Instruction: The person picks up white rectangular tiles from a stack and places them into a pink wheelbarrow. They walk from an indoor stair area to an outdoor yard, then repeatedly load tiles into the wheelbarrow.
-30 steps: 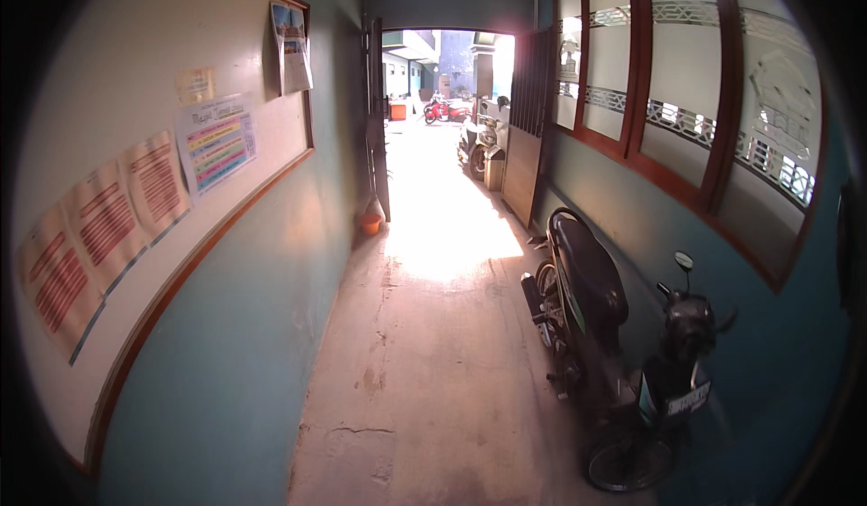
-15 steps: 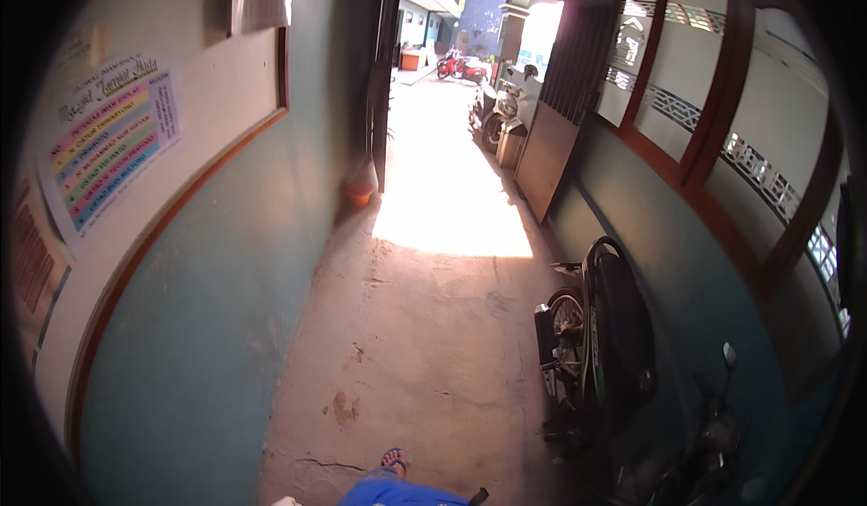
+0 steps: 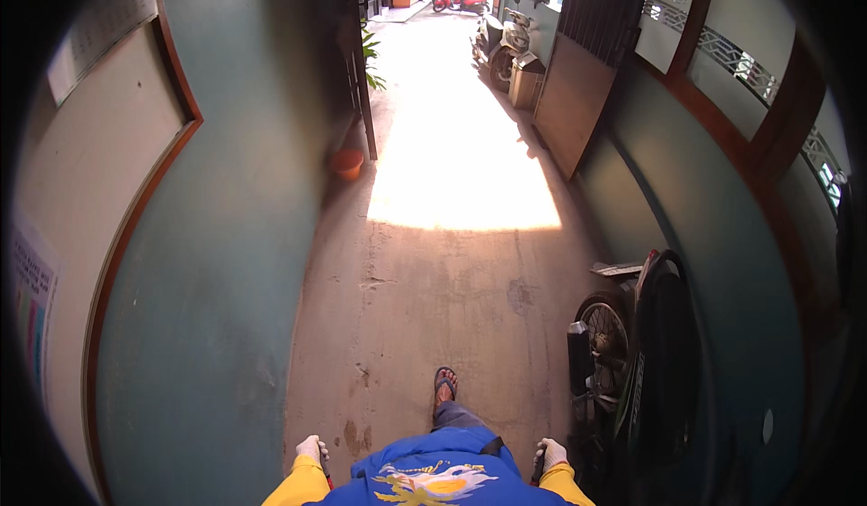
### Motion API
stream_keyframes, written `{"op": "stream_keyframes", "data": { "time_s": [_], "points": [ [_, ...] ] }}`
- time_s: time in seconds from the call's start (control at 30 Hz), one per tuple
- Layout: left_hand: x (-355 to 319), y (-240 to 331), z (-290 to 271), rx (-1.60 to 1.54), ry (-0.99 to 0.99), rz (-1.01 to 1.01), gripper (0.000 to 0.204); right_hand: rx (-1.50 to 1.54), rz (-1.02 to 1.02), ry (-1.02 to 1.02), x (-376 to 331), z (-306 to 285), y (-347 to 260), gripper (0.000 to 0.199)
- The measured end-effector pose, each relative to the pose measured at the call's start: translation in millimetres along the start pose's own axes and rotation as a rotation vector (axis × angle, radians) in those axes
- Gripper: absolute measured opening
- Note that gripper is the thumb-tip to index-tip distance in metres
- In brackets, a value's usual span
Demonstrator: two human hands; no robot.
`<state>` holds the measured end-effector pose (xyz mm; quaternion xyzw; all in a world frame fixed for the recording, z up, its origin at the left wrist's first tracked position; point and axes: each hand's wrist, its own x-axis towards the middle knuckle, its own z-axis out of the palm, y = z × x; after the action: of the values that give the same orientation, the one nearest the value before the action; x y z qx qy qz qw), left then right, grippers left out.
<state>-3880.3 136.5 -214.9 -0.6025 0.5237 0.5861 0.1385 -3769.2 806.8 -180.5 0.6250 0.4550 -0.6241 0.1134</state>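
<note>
My left hand (image 3: pixel 312 450) and my right hand (image 3: pixel 550 456) show at the lower edge, both in white gloves with yellow sleeves. They are held close to my blue top (image 3: pixel 436 476), which has a yellow emblem. Each hand is curled, with a thin dark piece just under it; I cannot make out what it is. My foot in a flip-flop (image 3: pixel 444 385) is stepping onto the concrete floor (image 3: pixel 424 298) of a narrow corridor.
A parked motorbike (image 3: pixel 637 352) stands against the teal right wall. A notice board (image 3: pixel 86 181) hangs on the left wall, with an orange pot (image 3: pixel 348 163) on the floor beyond it. A brown door leaf (image 3: pixel 567 100) stands open and scooters (image 3: pixel 502 47) are parked in the sunlight.
The view has tipped down and moved forward along the corridor. My gloved hands, blue top and foot have come into sight, and the motorbike is now close on my right.
</note>
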Motion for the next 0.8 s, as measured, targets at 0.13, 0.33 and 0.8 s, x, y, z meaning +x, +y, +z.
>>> {"op": "stream_keyframes", "data": {
  "time_s": [0.13,0.33,0.8],
  "points": [
    [12,88,85,0.005,0.013,-0.020,0.013,0.001,0.093,0.013,53,56,-109,0.021],
    [38,242,228,0.114,0.051,0.000,0.019,0.030,0.059,-0.054,96,169,-275,0.023],
    [128,584,564,0.038,-0.010,0.009,0.018,0.030,0.063,0.052,194,425,-650,0.022]
  ]
}}
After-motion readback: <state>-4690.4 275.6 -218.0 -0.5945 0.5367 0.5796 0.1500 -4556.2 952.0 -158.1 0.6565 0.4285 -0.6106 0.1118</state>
